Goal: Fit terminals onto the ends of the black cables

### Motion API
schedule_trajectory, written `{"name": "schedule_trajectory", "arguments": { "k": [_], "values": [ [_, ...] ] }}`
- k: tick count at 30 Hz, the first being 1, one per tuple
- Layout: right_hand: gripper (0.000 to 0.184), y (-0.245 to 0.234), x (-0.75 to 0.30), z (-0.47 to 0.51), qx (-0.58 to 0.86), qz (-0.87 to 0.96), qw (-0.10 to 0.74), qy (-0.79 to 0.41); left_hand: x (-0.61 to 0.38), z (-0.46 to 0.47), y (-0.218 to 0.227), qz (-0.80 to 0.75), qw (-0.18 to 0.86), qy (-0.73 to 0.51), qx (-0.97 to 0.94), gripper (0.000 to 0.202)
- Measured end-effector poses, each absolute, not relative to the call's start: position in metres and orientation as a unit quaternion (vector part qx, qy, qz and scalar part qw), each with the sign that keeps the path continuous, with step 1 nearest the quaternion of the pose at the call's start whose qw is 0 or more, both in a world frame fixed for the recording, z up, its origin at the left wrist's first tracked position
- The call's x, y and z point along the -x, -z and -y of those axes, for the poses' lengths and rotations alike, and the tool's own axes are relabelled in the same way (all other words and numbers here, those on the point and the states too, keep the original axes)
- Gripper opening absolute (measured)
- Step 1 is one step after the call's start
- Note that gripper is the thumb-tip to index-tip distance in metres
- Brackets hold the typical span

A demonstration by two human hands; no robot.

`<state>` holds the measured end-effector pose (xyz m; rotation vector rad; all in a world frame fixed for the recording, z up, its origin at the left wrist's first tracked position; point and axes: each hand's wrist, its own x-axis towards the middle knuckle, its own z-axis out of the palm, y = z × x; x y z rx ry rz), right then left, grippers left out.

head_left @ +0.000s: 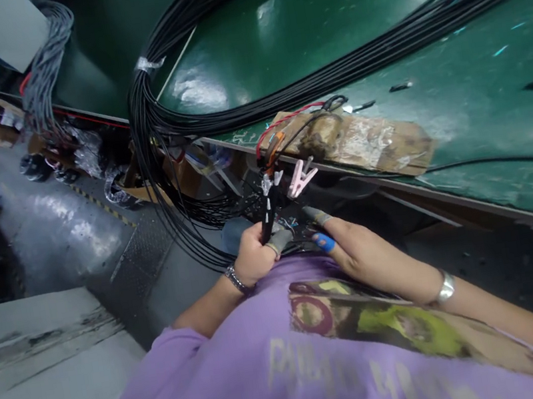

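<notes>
My left hand [258, 255] is closed around a black cable bundle [268, 216] whose upper end has white bands. A grey finger cot covers the thumb tip of that hand. To its right, my right hand [352, 243] is low in front of the purple shirt, with a grey and a blue finger cot on two stretched fingers. Those fingertips are apart, with dark, thin shapes near them that I cannot make out. Just above the hands, a pink clip [300, 179] sits at the bench edge beside red, orange and black leads [271, 148].
On the green bench [246, 68], a long coil of black cables [252, 110] hangs over the edge at left. A worn, taped wooden board [363, 143] lies along the front edge. Below is a bluish tub [236, 234]. Grey cables [47, 72] hang farther left.
</notes>
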<state>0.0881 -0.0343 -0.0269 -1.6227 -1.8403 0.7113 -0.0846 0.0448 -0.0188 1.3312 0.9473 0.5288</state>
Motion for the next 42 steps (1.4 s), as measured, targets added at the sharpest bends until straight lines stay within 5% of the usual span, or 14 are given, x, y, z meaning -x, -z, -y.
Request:
{"name": "schedule_trajectory", "arguments": {
  "k": [18, 32, 37, 42],
  "values": [
    [0.016, 0.022, -0.073, 0.030, 0.628, 0.697, 0.239, -0.250, 0.082, -0.039, 0.022, -0.424, 0.629, -0.254, -0.600, 0.043],
    [0.015, 0.021, -0.066, 0.028, 0.645, 0.704, 0.160, -0.250, 0.086, -0.040, 0.038, -0.436, 0.573, -0.264, -0.642, 0.022],
    [0.015, 0.021, -0.071, 0.029, 0.647, 0.640, 0.257, -0.324, 0.086, -0.042, 0.037, -0.442, 0.582, -0.269, -0.627, 0.027],
    [0.035, 0.021, -0.068, 0.026, 0.629, 0.486, 0.345, -0.499, 0.086, -0.039, 0.038, -0.430, 0.564, -0.277, -0.648, 0.028]
  ]
}}
